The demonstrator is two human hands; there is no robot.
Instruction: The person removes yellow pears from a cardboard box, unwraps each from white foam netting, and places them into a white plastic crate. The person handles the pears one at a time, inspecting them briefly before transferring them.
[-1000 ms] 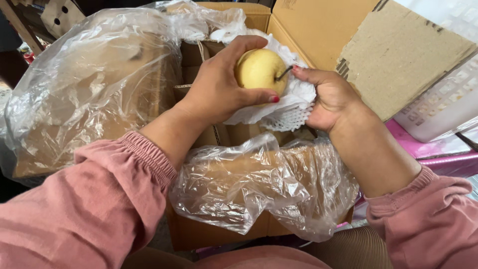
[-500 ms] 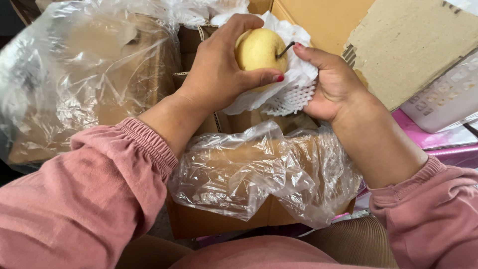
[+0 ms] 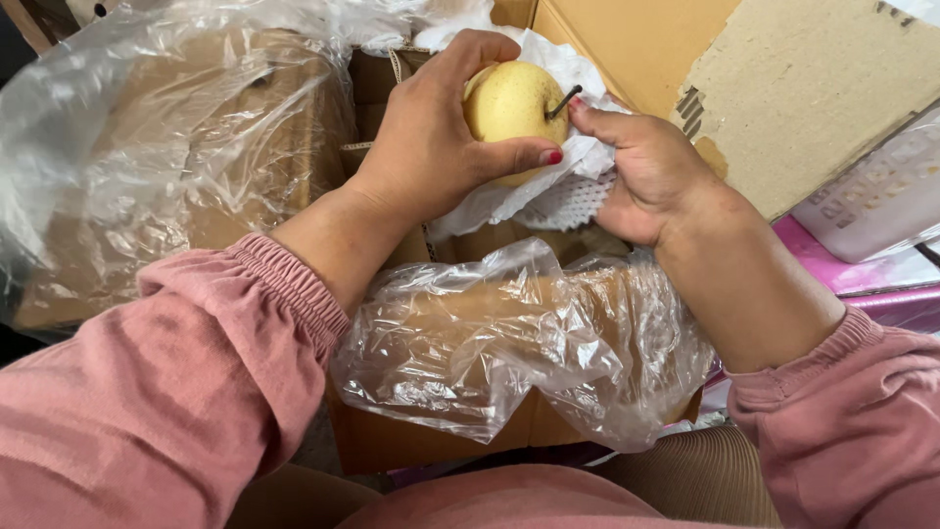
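You held the pear (image 3: 509,103) over the box (image 3: 627,39), much as half a second earlier.

Since the earlier frame your grip barely changed; the pear and both hands sat a little higher and more to the right in view. Your left hand (image 3: 431,137) was curled round the pear, thumb across its front and fingers over the top, gripping it firmly. Your right hand (image 3: 646,171) was partly closed, its fingertips pinching the white wrap (image 3: 578,167) just beside the stem, with the foam net (image 3: 573,201) bunched beneath. The pear rested in that wrap, above the clear plastic liner (image 3: 509,343) draped over the box's near edge.
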